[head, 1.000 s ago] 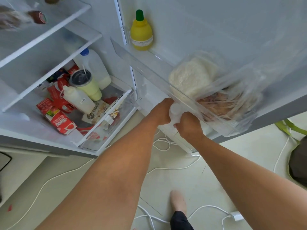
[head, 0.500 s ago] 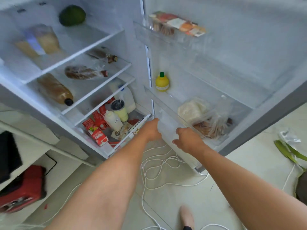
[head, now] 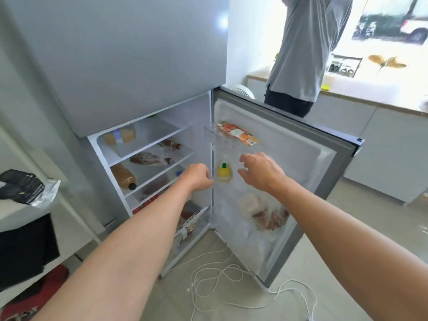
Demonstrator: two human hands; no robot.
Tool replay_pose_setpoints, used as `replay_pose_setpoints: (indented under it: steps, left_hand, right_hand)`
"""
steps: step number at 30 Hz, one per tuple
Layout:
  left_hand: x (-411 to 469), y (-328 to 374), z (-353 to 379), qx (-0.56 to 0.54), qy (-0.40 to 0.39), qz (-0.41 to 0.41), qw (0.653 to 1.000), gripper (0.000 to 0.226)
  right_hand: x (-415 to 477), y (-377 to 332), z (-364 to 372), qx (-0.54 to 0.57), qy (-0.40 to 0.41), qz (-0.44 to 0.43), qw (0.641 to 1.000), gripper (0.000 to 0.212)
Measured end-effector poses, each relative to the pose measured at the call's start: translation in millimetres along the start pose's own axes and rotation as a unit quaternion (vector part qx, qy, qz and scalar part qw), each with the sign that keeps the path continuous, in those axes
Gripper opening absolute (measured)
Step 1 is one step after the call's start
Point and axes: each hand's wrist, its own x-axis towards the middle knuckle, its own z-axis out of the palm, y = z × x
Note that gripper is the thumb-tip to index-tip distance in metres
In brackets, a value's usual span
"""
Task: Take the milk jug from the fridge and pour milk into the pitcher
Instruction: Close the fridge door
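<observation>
Reaching toward the open fridge [head: 148, 126] with both arms, neither hand yet on the milk jug [head: 179, 173]. Showing of the jug only a blue cap and a sliver of white, deep on a lower shelf of the main compartment, just to the left of the left hand [head: 199, 177] and a little behind it. Standing upright, judging by the cap on top; body mostly hidden by that hand and forearm.

Left hand: fingers curled in at the hinge-side edge, nothing visible inside; cannot tell whether pinching anything. Right hand [head: 261, 172]: spread wide and empty, hovering before the door shelf, with the yellow squeeze bottle [head: 223, 173] between the two hands.

Clearly nearer: the left. Likely needed: a short move left and inward past the shelf edge. No pitcher in view.
</observation>
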Motion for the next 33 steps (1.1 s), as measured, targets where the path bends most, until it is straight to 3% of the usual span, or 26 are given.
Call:
replay_pose_setpoints:
  steps: [3,5,11,15,25,33]
  left_hand:
    - [-13.8,13.0,-33.7,0.002,0.035,0.008,0.999,0.026]
    - [-22.1,17.7,-52.6,0.002,0.061,0.007,0.998,0.028]
    - [-40.0,27.9,-87.7,-0.003,0.116,-0.006,0.993,0.032]
    - [-47.5,33.9,-100.1,-0.007,0.142,-0.011,0.990,0.033]
    - [-66.4,36.8,-113.8,-0.042,0.218,-0.054,0.974,0.028]
    - [-92.1,23.5,-120.2,-0.037,0.267,-0.084,0.959,0.022]
  right_hand:
    - [7.7,15.7,-52.6,-0.010,0.099,-0.002,0.995,0.035]
    - [11.1,34.4,-79.4,-0.052,0.122,0.019,0.991,0.042]
    - [4.8,95.5,-107.0,-0.111,0.010,0.156,0.981,0.064]
    - [1.2,108.8,-108.9,-0.092,-0.037,0.186,0.978,0.074]
    - [1.2,82.1,-125.4,-0.119,-0.058,0.107,0.985,0.052]
    - [9.8,36.5,-123.6,-0.105,-0.075,0.012,0.992,0.053]
